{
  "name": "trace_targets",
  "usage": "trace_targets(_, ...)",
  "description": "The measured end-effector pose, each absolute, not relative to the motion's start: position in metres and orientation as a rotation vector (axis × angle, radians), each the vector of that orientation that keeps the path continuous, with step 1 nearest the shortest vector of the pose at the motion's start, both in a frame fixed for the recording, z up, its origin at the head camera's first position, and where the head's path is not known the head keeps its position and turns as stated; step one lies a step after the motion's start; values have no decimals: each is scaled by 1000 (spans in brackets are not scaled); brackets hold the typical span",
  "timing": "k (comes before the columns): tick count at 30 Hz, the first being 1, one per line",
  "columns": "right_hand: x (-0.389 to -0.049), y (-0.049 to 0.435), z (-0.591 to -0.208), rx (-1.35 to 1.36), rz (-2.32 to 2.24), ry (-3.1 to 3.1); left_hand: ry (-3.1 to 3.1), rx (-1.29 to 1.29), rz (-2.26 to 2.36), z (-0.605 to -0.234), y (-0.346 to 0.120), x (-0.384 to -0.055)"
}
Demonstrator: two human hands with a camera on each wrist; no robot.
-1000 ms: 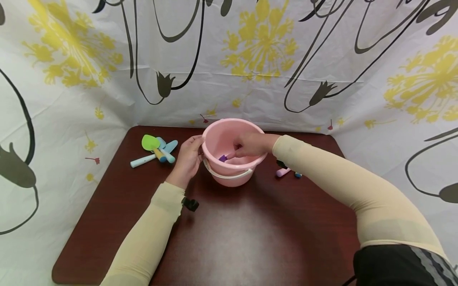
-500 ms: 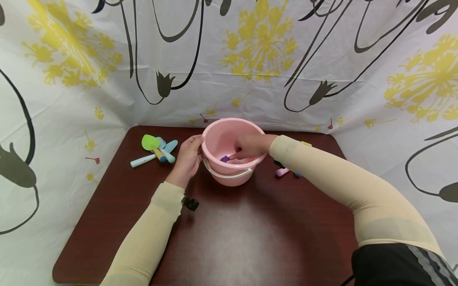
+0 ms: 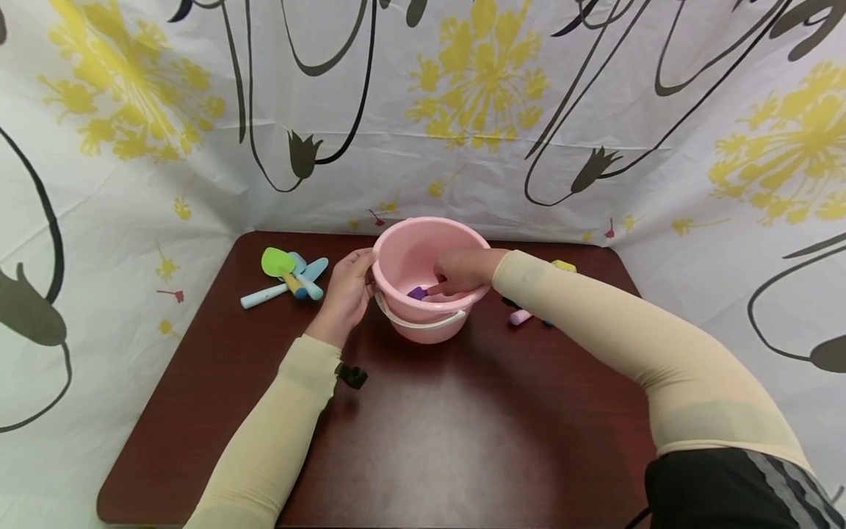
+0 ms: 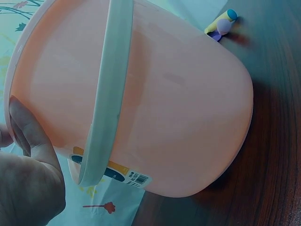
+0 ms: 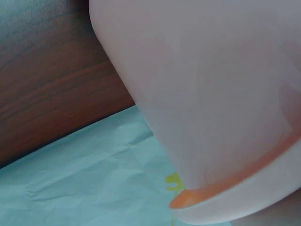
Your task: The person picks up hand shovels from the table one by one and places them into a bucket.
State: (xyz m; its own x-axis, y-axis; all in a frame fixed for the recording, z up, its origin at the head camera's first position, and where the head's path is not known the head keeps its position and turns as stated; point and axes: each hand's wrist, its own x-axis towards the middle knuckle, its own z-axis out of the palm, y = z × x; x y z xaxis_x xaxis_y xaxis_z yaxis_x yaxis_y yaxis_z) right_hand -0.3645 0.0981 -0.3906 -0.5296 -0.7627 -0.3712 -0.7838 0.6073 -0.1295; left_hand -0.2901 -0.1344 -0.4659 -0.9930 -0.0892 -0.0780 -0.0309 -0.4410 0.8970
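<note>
A pink bucket [image 3: 429,323] with a white handle [image 4: 110,89] stands upright near the back of the table. My left hand [image 3: 349,290] grips its rim from the left, the thumb at the edge and fingers against the outer wall. My right hand [image 3: 465,269] reaches over the right rim down into the bucket. Its fingers are curled, with one finger along a small purple toy [image 3: 418,293] near the bottom, which it seems to hold. The rest of that toy is hidden by the hand. The right wrist view shows only the bucket's outer wall [image 5: 197,84], not the fingers.
Toy shovels with a green blade [image 3: 277,261] and light-blue parts [image 3: 264,297] lie crossed at the back left. Right of the bucket, partly under the right forearm, are a pink handle [image 3: 520,317] and a yellow piece [image 3: 564,265]. A patterned cloth [image 3: 423,169] hangs behind the table.
My right hand and the purple toy have shifted slightly to the right inside the bucket. The right forearm has moved a little, showing more of the yellow piece. My left hand stays on the rim.
</note>
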Motion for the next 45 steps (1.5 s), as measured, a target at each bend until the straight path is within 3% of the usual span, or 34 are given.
trace_targets(7, -362, 98, -389, -1195, 112, 2435, -1635, 172, -2638, -465, -132, -290)
trace_targets(19, -368, 107, -377, -1279, -222, 2546, -1619, 146, -2641, -467, -135, -291)
trace_targets(31, -361, 154, -356, -1349, -636, 2772, -1602, 132, -2653, -468, -134, -290)
trace_targets(37, -353, 191, -349, -1194, -961, 2940, -1610, 127, -2651, -467, -134, -289)
trace_targets(45, -345, 231, -359, -919, -1041, 2990, -1600, 121, -2656, -467, -134, -289)
